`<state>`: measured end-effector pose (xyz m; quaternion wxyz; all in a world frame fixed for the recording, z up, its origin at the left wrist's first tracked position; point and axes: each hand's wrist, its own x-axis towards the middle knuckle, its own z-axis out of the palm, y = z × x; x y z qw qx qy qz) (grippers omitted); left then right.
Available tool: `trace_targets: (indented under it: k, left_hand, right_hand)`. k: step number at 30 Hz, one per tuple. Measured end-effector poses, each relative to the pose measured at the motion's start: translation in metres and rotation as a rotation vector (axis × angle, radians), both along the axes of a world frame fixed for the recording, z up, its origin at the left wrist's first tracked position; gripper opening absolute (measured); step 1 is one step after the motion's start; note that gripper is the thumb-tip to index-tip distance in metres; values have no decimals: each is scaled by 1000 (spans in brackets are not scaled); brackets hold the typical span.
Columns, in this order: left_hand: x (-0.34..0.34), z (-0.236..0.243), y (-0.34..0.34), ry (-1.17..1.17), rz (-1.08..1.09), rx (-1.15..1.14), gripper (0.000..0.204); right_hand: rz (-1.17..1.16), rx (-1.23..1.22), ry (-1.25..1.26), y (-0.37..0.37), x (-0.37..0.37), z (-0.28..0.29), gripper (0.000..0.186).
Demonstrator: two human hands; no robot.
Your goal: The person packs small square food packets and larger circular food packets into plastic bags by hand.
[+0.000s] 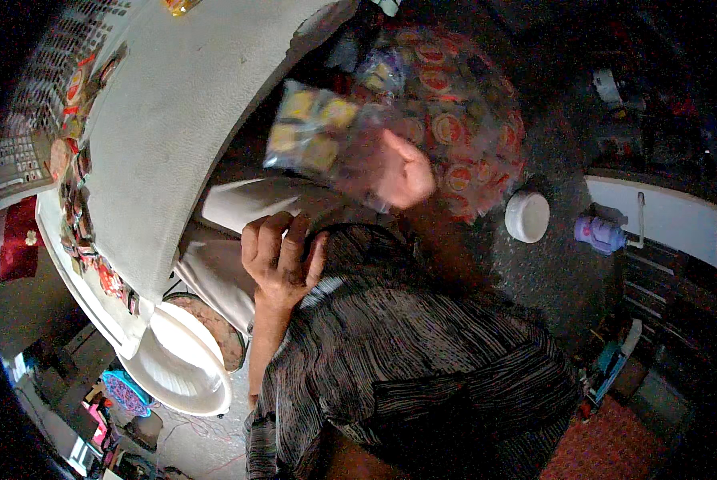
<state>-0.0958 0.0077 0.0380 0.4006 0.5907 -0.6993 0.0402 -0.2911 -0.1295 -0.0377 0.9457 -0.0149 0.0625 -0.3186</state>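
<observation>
My right hand (pixel 406 172) is up in front of me, smeared by motion, with its fingers closed on a clear plastic bag (pixel 306 132) holding several yellow, squarish pieces. Beyond that hand lies a large rounded clear bag (pixel 454 120) filled with red-printed packets. A smaller clear bag with yellowish contents (pixel 382 74) touches its near-left side. My left hand (pixel 282 256) rests over my lap beside my dark striped shirt, fingers bent and slightly apart, and no object shows in it. Its fingertips are partly hidden.
A pale textured table (pixel 190 120) fills the left, with small packets (pixel 78 208) along its far-left edge and a perforated basket (pixel 26 156) behind. A white basin (pixel 178 384) stands lower left. On the dark floor at right are a white round tub (pixel 527 217) and a purple jug (pixel 600 234).
</observation>
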Motion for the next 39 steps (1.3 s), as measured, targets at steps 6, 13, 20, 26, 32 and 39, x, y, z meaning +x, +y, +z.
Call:
trace_targets:
  k: [6,13,20,26,32,39]
  left_hand:
    - [-5,-6,0,-14,-17,44,32]
    - [-7,-7,-1,-17,1,73,31]
    - [-13,-7,-3,-17,-35,95,31]
    - [-17,-7,-7,-19,-57,117,31]
    - [-8,-16,-6,-22,-51,61,33]
    - [11,-17,-9,30,-32,11,32]
  right_hand:
    - [-200,-80,292,-44,-46,-37,44]
    - [-160,-216,-3,-107,-138,-93,41]
    - [-312,-445,369,-156,-194,-107,22]
    - [123,419,-380,-168,-224,-149,8]
    - [-194,-454,260,-142,-155,-177,22]
    - [-449,-717,1466,-113,-70,-157,38]
